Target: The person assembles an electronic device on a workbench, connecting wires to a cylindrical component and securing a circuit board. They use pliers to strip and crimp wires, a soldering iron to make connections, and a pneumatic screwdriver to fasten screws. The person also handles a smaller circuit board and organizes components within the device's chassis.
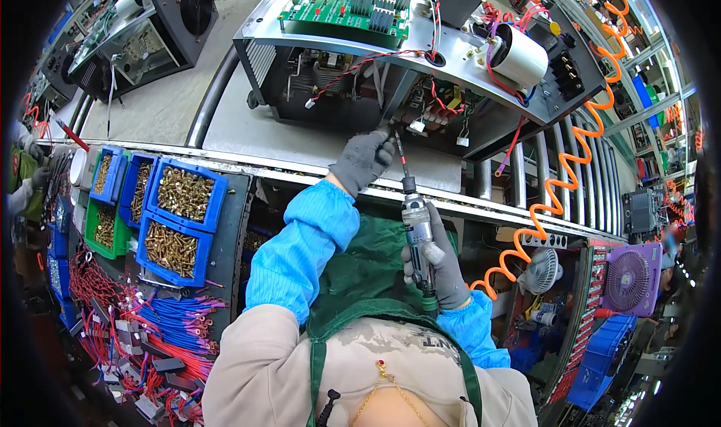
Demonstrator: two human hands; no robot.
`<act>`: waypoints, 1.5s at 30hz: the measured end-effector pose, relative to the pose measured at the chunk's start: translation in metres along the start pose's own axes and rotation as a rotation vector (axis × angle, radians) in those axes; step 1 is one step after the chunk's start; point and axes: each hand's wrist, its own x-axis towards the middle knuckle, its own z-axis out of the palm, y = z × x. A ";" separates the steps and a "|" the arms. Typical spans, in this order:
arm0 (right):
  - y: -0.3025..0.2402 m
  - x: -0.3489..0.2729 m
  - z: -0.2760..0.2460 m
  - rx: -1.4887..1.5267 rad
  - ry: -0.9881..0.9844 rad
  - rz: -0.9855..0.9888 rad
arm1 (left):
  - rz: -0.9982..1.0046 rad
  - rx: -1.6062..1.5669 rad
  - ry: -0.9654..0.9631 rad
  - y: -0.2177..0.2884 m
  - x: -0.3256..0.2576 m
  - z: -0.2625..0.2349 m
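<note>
My right hand [448, 269], in a grey glove, is wrapped round a pneumatic screwdriver [414, 215] held upright before my apron. Its long bit [401, 150] points away from me at the lower front of an open metal machine chassis [353, 51]. Beside the bit's tip is my left hand [362, 160], also gloved, with its fingers curled together; anything they pinch is too small or hidden. Inside the chassis are a wound component and a small board. A red-and-black wire with a white connector [310, 103] hangs at its front, and a green circuit board [345, 10] lies on top.
Blue bins [188, 194] and a green bin of brass-coloured screws stand at left, above bundled red and blue wires [176, 325]. An orange coiled hose [567, 168] runs down the right. Another chassis [143, 40] sits far left. Conveyor rollers [578, 164] and fans [629, 279] lie right.
</note>
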 end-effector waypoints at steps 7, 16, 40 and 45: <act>0.001 0.000 -0.003 -0.010 0.007 0.000 | 0.112 0.089 0.100 -0.002 -0.013 0.009; 0.000 -0.002 -0.002 -0.057 0.008 0.056 | 0.000 -0.182 0.043 0.000 -0.013 0.014; 0.014 0.005 -0.019 0.226 -0.093 -0.013 | 0.339 0.401 -0.056 -0.002 -0.005 0.016; 0.006 0.022 -0.013 0.080 0.058 -0.131 | 0.938 1.762 0.023 -0.008 -0.009 0.016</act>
